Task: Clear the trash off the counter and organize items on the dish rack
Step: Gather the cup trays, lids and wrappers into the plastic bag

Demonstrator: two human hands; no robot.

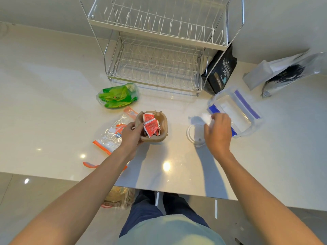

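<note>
- Tipping is the first risk: the cardboard cup carrier [153, 127] is stuffed with red sauce packets [151, 127] that stand above its rim, so a tilt on lifting could spill them back onto the counter [53, 103].
- Gripping the carrier's near-left edge, the left hand [131, 134] has its fingers closed around the wall and the thumb near the packets; a one-sided hold like that could let the light carrier sag or twist.
- Over to the right, well apart from the carrier, the right hand [218, 132] pinches a small white crumpled scrap [206, 117] just beside the clear lidded container [235, 112]; the scrap looks flimsy and could slip out.
- A clear plastic lid [193, 134] lies under that hand and might get knocked.
- Left of the carrier lie an orange-trimmed plastic bag [113, 134] and a green wrapper bundle [117, 96], both still to be cleared.
- Beyond them the dish rack [155, 68] stands empty, with a black pouch [220, 71] leaning beside it.
</note>
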